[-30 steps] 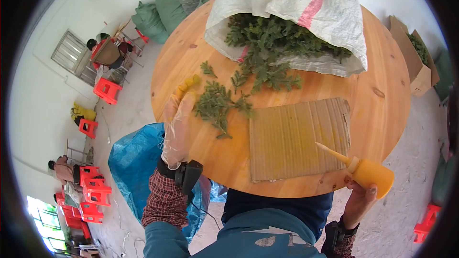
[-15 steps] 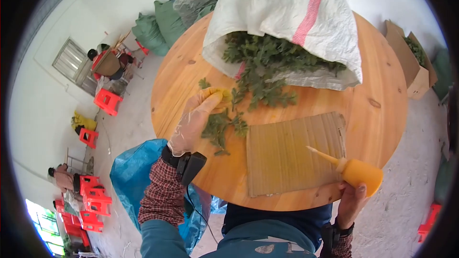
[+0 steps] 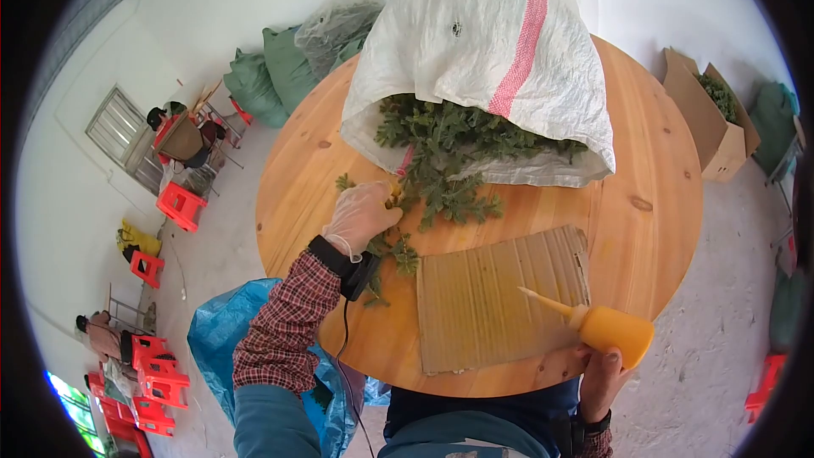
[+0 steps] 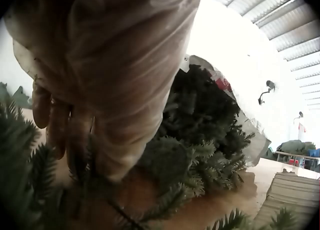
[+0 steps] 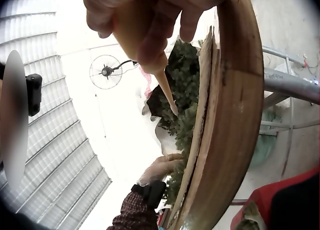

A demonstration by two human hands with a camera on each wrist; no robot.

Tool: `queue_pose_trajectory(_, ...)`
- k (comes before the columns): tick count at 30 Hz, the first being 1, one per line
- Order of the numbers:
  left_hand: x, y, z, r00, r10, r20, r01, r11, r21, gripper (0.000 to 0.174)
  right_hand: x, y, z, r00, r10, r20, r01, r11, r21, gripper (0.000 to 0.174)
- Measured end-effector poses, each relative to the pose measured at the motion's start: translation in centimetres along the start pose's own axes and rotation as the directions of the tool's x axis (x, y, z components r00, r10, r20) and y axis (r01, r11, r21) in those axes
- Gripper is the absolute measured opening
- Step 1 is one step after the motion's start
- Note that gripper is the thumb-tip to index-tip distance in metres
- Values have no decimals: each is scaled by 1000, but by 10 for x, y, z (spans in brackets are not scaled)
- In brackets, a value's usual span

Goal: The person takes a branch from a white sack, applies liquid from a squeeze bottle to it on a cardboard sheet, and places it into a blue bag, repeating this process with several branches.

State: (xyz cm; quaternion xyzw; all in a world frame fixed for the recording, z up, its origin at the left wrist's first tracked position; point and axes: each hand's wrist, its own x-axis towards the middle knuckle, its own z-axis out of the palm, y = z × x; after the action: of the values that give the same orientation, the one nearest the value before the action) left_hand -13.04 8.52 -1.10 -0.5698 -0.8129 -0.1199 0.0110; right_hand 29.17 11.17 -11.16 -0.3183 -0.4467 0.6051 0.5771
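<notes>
My left hand (image 3: pixel 360 214), in a clear glove with yellow-stained fingertips, reaches down onto loose green fir sprigs (image 3: pixel 404 256) left of the cardboard. In the left wrist view its fingers (image 4: pixel 80 135) point down among needles; I cannot tell whether they pinch a stem. At the table's front right, my bare right hand (image 3: pixel 604 375) grips an orange squeeze bottle (image 3: pixel 617 332). The bottle's pale nozzle (image 5: pixel 167 97) points over the yellow-stained corrugated cardboard (image 3: pixel 500 305). Beyond my left hand, a heap of fir branches (image 3: pixel 449 144) spills from a white woven sack (image 3: pixel 483 59).
The round wooden table (image 3: pixel 644 237) carries all this. A blue plastic bag (image 3: pixel 225 318) hangs at its left front edge. Green sacks (image 3: pixel 254 85) and a cardboard box (image 3: pixel 729 140) stand on the floor beyond. Red stools (image 3: pixel 161 377) and seated people are off to the left.
My left hand has moved rightward from beside the sprigs to over them, fingers now lowered. The head view has shifted. My right hand keeps hold of the bottle.
</notes>
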Motion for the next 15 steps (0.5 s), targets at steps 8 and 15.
queue_pose_trajectory(8,-19,-7,-49,978,-128,167,207,730,-652,31,0,-2,-2,1000,22,12,-22,1000,-11,63)
queue_pose_trajectory(15,-57,11,-56,972,-58,229,229,477,-849,29,2,-5,6,1000,1,-25,-2,999,-41,66)
